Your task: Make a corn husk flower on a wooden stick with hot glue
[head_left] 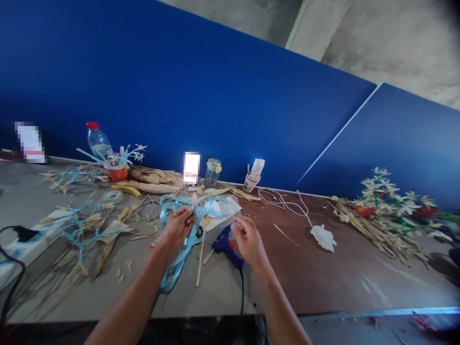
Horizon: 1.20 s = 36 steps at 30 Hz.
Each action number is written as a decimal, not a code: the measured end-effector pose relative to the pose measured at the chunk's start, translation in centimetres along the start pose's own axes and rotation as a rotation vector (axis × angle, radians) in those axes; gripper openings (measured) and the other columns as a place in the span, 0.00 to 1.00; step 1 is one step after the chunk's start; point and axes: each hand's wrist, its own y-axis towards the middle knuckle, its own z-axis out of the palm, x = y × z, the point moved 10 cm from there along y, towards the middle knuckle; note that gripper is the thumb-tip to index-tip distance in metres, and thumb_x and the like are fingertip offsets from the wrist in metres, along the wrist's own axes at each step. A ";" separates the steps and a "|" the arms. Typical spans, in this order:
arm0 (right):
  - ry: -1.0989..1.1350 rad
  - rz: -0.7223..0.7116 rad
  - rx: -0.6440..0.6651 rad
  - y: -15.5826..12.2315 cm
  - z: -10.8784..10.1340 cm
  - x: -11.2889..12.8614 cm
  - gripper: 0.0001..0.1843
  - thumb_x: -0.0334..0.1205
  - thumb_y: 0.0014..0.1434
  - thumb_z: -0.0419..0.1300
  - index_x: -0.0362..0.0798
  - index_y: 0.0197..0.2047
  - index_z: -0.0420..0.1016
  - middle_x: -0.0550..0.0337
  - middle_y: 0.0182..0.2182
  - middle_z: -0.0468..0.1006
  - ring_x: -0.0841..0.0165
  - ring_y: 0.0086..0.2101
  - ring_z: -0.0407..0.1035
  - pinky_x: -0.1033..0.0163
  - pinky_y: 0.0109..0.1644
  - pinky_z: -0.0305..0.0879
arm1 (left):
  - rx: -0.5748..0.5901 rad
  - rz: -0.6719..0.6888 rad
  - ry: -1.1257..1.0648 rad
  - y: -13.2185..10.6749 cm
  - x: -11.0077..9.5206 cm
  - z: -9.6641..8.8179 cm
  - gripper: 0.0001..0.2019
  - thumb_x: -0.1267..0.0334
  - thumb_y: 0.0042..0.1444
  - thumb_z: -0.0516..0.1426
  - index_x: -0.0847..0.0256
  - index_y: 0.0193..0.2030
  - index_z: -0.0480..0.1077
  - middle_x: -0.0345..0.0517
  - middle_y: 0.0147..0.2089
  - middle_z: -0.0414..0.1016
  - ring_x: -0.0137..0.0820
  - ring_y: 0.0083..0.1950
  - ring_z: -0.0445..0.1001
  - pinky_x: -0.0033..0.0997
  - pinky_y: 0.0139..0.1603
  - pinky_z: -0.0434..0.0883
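Observation:
My left hand (180,225) is closed in a pinch, with a small pale petal-shaped piece (194,198) standing up from the fingertips. Light blue ribbon (176,268) lies in loops under and around this hand. My right hand (247,238) hovers just right of a blue glue gun (227,245), its fingers bent and slightly apart, with nothing visible between them. The glue gun rests on the table, and its black cord runs off the front edge. A thin pale strip (200,261) lies between the hands.
Blue-wrapped branches (81,235) and a white power strip (32,249) lie left. Along the blue partition stand a bottle (98,141), a red pot (117,173), a glass jar (212,173) and a paper cup (251,182). White flowers (388,191), dried stems, crumpled tissue (323,237) are right.

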 end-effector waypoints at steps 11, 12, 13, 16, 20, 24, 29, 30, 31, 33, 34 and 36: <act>0.624 0.312 0.281 4.4 13.1 1.3 0.11 0.42 0.48 0.56 0.45 0.34 0.71 0.65 0.21 0.69 0.76 0.15 0.58 0.68 0.20 0.55 | 0.015 -0.016 0.019 0.1 0.2 -0.1 0.10 0.67 0.40 0.66 0.67 0.26 0.70 0.34 0.19 0.61 0.16 0.19 0.55 0.17 0.19 0.59; 0.632 0.335 0.278 4.4 13.3 1.1 0.11 0.42 0.47 0.56 0.45 0.33 0.71 0.66 0.19 0.68 0.76 0.15 0.58 0.68 0.19 0.54 | 0.017 -0.009 0.019 0.1 0.1 0.0 0.10 0.66 0.40 0.66 0.67 0.26 0.70 0.34 0.19 0.61 0.16 0.19 0.55 0.17 0.19 0.58; 0.636 0.355 0.272 4.3 13.2 0.8 0.11 0.42 0.47 0.56 0.45 0.32 0.71 0.67 0.18 0.67 0.76 0.15 0.57 0.69 0.19 0.53 | 0.019 -0.003 0.022 0.1 0.1 0.0 0.09 0.66 0.40 0.66 0.67 0.26 0.70 0.34 0.19 0.61 0.16 0.19 0.55 0.17 0.19 0.58; 0.645 0.397 0.244 4.2 12.8 0.1 0.09 0.43 0.45 0.57 0.45 0.29 0.71 0.69 0.15 0.64 0.76 0.16 0.56 0.69 0.19 0.50 | 0.000 0.000 0.051 0.0 0.1 0.2 0.10 0.66 0.39 0.66 0.67 0.25 0.70 0.33 0.18 0.60 0.16 0.18 0.54 0.17 0.19 0.57; 0.714 0.437 0.213 4.2 12.5 -0.6 0.08 0.42 0.42 0.59 0.46 0.25 0.69 0.71 0.14 0.62 0.77 0.16 0.53 0.70 0.20 0.48 | -0.047 0.026 0.139 -0.2 0.1 0.2 0.10 0.65 0.38 0.66 0.66 0.26 0.71 0.35 0.19 0.64 0.16 0.18 0.56 0.18 0.18 0.56; 0.789 0.474 0.185 4.1 12.5 -0.9 0.08 0.41 0.39 0.61 0.46 0.24 0.69 0.70 0.15 0.64 0.77 0.17 0.52 0.69 0.22 0.48 | -0.085 0.076 0.284 -0.2 0.0 -0.3 0.11 0.62 0.39 0.65 0.65 0.29 0.73 0.36 0.19 0.65 0.19 0.17 0.58 0.19 0.17 0.53; 0.765 0.440 0.133 3.9 11.9 -0.4 0.08 0.41 0.39 0.61 0.46 0.20 0.68 0.69 0.15 0.64 0.75 0.20 0.56 0.68 0.25 0.52 | -0.104 0.146 0.407 -0.5 -0.5 -0.4 0.11 0.60 0.42 0.64 0.62 0.31 0.73 0.34 0.18 0.65 0.20 0.18 0.58 0.20 0.17 0.52; 0.755 0.425 0.125 3.9 11.7 -0.2 0.08 0.41 0.39 0.61 0.46 0.20 0.68 0.69 0.15 0.64 0.75 0.20 0.57 0.68 0.26 0.53 | -0.113 0.164 0.432 -0.6 -0.8 -0.3 0.10 0.61 0.42 0.64 0.62 0.32 0.73 0.34 0.18 0.65 0.20 0.18 0.58 0.20 0.18 0.53; 0.746 0.411 0.118 3.9 11.6 0.0 0.08 0.41 0.40 0.60 0.46 0.20 0.68 0.68 0.16 0.65 0.74 0.21 0.58 0.68 0.26 0.54 | -0.123 0.183 0.455 -0.7 -1.1 -0.2 0.10 0.61 0.42 0.64 0.62 0.32 0.73 0.35 0.19 0.66 0.20 0.19 0.58 0.20 0.18 0.54; 0.731 0.385 0.108 4.0 11.5 0.3 0.07 0.41 0.41 0.60 0.46 0.20 0.69 0.67 0.17 0.66 0.73 0.22 0.59 0.68 0.26 0.54 | -0.142 0.216 0.478 -0.9 -1.6 0.0 0.09 0.64 0.41 0.64 0.63 0.31 0.74 0.36 0.20 0.68 0.21 0.20 0.60 0.20 0.20 0.55; 0.722 0.379 0.105 4.0 11.4 0.4 0.07 0.42 0.41 0.60 0.46 0.20 0.70 0.66 0.17 0.67 0.73 0.22 0.60 0.68 0.27 0.55 | -0.152 0.228 0.474 -1.0 -1.8 0.0 0.08 0.65 0.40 0.64 0.63 0.30 0.74 0.37 0.21 0.68 0.21 0.21 0.60 0.20 0.20 0.55; 0.697 0.389 0.094 3.9 11.4 0.3 0.08 0.43 0.41 0.60 0.46 0.21 0.70 0.65 0.17 0.67 0.72 0.23 0.60 0.68 0.26 0.55 | -0.176 0.247 0.441 -1.1 -2.0 0.0 0.08 0.67 0.39 0.64 0.64 0.28 0.73 0.38 0.22 0.70 0.21 0.21 0.60 0.21 0.20 0.55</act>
